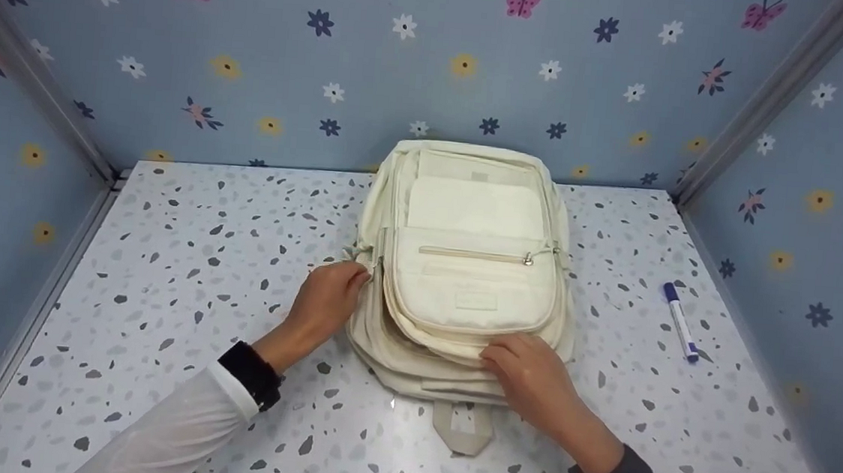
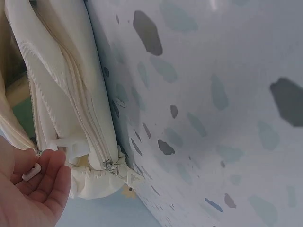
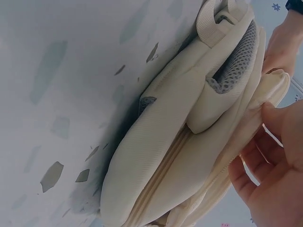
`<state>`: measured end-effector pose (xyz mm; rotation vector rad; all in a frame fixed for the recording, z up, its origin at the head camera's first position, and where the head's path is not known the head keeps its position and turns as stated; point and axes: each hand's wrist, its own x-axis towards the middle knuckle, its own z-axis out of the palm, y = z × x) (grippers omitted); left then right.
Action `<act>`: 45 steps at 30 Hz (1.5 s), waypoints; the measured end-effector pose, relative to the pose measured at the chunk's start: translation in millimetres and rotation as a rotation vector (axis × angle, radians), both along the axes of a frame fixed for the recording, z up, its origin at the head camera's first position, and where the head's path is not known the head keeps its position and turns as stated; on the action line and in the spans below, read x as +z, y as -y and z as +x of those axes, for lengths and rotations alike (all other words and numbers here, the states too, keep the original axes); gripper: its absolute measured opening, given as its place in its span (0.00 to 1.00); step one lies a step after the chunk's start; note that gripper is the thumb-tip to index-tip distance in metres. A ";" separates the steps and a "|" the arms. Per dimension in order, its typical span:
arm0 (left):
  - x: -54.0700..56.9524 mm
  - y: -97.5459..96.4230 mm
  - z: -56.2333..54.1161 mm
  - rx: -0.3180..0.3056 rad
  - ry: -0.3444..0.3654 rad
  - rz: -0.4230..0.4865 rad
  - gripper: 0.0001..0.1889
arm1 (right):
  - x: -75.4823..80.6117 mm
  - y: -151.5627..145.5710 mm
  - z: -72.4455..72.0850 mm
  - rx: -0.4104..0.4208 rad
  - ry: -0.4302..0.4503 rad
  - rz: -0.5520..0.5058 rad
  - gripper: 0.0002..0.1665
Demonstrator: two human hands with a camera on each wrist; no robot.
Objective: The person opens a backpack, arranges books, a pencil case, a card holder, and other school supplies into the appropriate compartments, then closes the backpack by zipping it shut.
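Observation:
A cream backpack (image 1: pixel 478 209) lies on its back, its top handle loop (image 1: pixel 462 441) toward the near side. At its left side my left hand (image 1: pixel 322 300) pinches a zipper pull (image 2: pixel 31 172), whose pale tab shows between the curled fingers in the left wrist view. The zipper track (image 2: pixel 33 106) runs up from those fingertips, and the compartment beside it gapes. My right hand (image 1: pixel 534 381) holds the near edge of the front compartment, thumb on one side and fingers on the other. Grey mesh lining (image 3: pixel 238 59) shows inside an opening in the right wrist view.
A marker (image 1: pixel 681 322) with purple ends lies on the speckled white table (image 1: pixel 186 263), right of the backpack. Blue flowered panels (image 1: pixel 375 60) stand at the back and both sides. The backpack's far end is close to the back panel.

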<state>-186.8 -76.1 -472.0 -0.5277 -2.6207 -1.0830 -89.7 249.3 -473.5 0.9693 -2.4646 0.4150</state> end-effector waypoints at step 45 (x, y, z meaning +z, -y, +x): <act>-19.5 -107.4 132.1 -0.320 0.029 0.044 0.18 | -4.4 16.1 6.4 0.051 -0.030 -0.091 0.10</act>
